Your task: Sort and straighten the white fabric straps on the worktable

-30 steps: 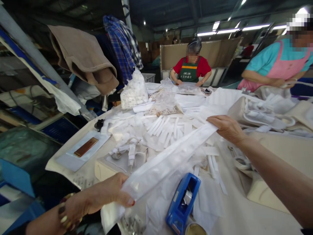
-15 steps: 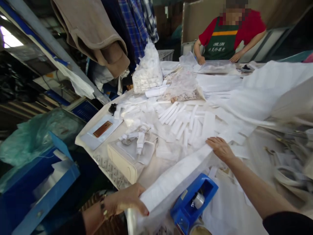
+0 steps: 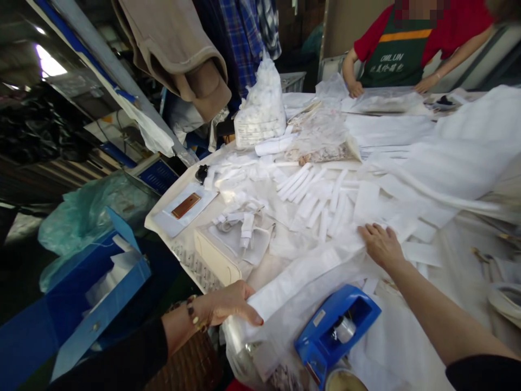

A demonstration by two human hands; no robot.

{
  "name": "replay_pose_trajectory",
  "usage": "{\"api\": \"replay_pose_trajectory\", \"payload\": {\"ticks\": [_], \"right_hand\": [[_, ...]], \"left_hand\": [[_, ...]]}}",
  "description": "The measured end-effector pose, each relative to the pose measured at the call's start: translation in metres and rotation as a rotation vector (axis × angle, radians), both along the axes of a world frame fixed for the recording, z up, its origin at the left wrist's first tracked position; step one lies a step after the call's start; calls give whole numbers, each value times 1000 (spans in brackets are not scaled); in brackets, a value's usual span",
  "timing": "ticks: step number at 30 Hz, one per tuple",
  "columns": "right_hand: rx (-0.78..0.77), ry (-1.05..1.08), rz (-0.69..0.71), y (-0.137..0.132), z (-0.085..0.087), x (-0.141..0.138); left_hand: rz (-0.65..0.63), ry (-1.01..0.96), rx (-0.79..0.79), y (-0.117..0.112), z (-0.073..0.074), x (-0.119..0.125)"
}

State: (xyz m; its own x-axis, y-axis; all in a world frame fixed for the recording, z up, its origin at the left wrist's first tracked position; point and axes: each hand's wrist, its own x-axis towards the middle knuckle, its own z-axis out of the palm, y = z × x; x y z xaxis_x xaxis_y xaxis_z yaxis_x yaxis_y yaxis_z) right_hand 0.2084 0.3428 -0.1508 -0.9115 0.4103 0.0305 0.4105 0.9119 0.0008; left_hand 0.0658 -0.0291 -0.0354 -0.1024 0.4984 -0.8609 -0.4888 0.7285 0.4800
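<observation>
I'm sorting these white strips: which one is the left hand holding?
The long, wide strip stretching from the left hand toward the right hand; the short, narrow strips lie beyond it, touched by neither hand.

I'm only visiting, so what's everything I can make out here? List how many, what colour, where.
White strip: one, white, between the hands
Tape dispenser: one, blue, table's near side
Short strips: many, white, mid-table
Phone: one, gold, table's left side
Strapped case: one, cream, right of phone
Stuffed bag: one, white, table's far side
Open box: one, blue, lower left
Plastic sheeting: one heap, green, behind box
Hanging cloth: one, tan, upper left
Co-worker: one, red sleeves, green apron, across table
Table: one, pale, centre
Left hand: one, black sleeve, gripping strip's near end
Right hand: one, black sleeve, at strip's far end
</observation>
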Motion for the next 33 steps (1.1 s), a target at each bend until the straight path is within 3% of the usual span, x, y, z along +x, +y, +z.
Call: {"api": "replay_pose_trajectory", "payload": {"ticks": [4,8,11,13,14,15,18,21,23,26,29,31,33], "right_hand": [[-66,-57,-113,-19,19,1],[-219,-49,-124,-74,71,16],[-671,-44,-167,-155,97,28],[-1360,4,-287,-218,94,30],[-1571,66,-384,-247,87,28],[-1678,130,-525,-273,78,24],[-1927,333,-758,-326,50,5],[-2192,576,-868,-343,39,-15],[-2332,676,-854,-343,39,-24],[-2418,673,-872,-340,43,-34],[-2368,563,-972,-343,42,-35],[-2264,493,-1106,-349,37,-29],[-2062,541,-1279,-357,32,-16]], "left_hand": [[48,-38,-22,4,-12,-3],[51,-78,4,10,-20,-9],[39,-80,46,13,-21,-10],[37,-78,82,12,-21,-10],[35,-83,103,11,-21,-10],[28,-96,123,9,-20,-9],[-3,-147,162,0,-21,-8],[-17,-163,167,-10,-24,-7],[-32,-171,166,-16,-27,-7],[-43,-175,172,-22,-29,-5],[13,-172,196,-26,-29,-9],[58,-200,219,-29,-28,-16],[93,-253,232,-33,-29,-25]]}}
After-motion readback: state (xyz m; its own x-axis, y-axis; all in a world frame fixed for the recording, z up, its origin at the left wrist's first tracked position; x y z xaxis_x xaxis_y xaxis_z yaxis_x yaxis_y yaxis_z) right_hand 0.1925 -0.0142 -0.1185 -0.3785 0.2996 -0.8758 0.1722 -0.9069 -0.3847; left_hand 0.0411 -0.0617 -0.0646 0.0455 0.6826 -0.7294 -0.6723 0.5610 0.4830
